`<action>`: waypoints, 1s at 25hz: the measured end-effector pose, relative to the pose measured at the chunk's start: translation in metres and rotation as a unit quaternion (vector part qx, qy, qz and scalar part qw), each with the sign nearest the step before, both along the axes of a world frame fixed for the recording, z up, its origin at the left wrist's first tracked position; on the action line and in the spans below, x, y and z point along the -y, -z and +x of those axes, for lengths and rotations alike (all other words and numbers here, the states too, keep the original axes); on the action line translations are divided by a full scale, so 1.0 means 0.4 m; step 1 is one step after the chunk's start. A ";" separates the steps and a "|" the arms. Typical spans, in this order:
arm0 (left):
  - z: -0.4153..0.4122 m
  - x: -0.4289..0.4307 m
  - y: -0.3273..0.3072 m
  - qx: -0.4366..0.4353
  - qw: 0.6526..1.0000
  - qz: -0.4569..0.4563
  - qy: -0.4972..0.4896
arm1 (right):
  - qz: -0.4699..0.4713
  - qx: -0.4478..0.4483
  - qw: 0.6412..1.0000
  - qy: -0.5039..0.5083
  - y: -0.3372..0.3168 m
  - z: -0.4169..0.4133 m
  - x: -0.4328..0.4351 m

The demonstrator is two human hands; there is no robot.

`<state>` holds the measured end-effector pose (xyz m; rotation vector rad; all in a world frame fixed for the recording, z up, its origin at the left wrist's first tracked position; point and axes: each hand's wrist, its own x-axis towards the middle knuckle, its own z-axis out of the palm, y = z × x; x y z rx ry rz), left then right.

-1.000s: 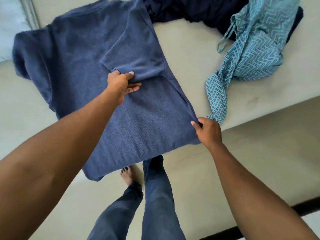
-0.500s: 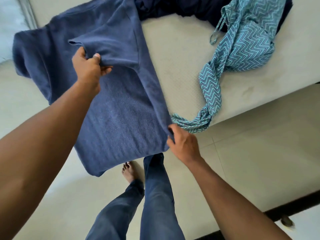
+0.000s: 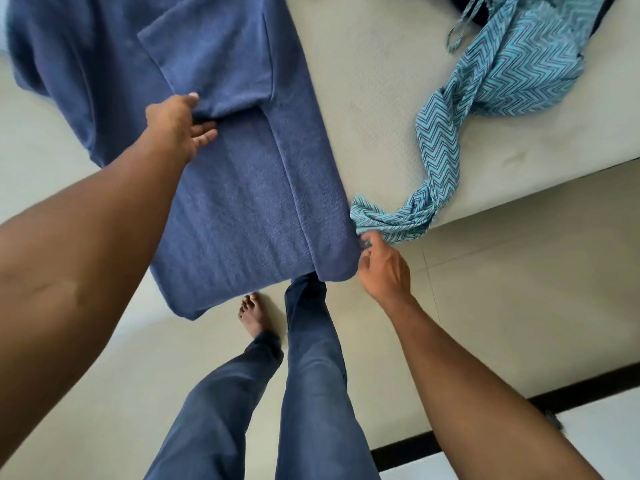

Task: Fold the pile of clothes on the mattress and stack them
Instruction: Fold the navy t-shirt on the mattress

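A navy blue T-shirt (image 3: 242, 202) lies flat on the cream mattress (image 3: 363, 98), its bottom hem hanging over the near edge. Its right side is folded in toward the middle, and the sleeve lies on top. My left hand (image 3: 180, 126) pinches the sleeve's hem, thumb above and fingers below. At the shirt's lower right corner, my right hand (image 3: 381, 268) holds the folded edge with curled fingers. A teal zigzag garment (image 3: 519, 71) lies crumpled to the right, its twisted end touching the shirt's corner.
A sliver of dark clothing (image 3: 604, 8) shows behind the teal garment at the top right. My legs in blue jeans (image 3: 311, 375) and a bare foot (image 3: 252, 317) stand on the pale tiled floor (image 3: 519, 289) beside the mattress.
The shirt's right side has been folded inward and laid flat. My left hand lifted the sleeve leftward, then lowered it onto the shirt; my right hand followed the hem corner left.
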<state>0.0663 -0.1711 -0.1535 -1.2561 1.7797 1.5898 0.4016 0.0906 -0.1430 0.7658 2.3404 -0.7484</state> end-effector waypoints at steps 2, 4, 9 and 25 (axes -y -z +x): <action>-0.006 0.007 0.000 0.016 1.000 -0.005 0.020 | 0.029 0.032 0.998 0.042 -0.014 -0.038 -0.036; -0.007 0.006 -0.005 0.026 0.999 -0.025 0.041 | 0.061 0.051 0.990 0.117 -0.024 -0.084 -0.065; -0.007 0.003 -0.007 0.019 0.997 -0.045 0.053 | 0.084 0.010 0.984 0.158 -0.041 -0.242 -0.046; -0.190 0.074 0.042 -0.178 0.961 -0.210 -0.006 | -0.012 -0.258 0.966 -0.010 0.045 -1.108 0.044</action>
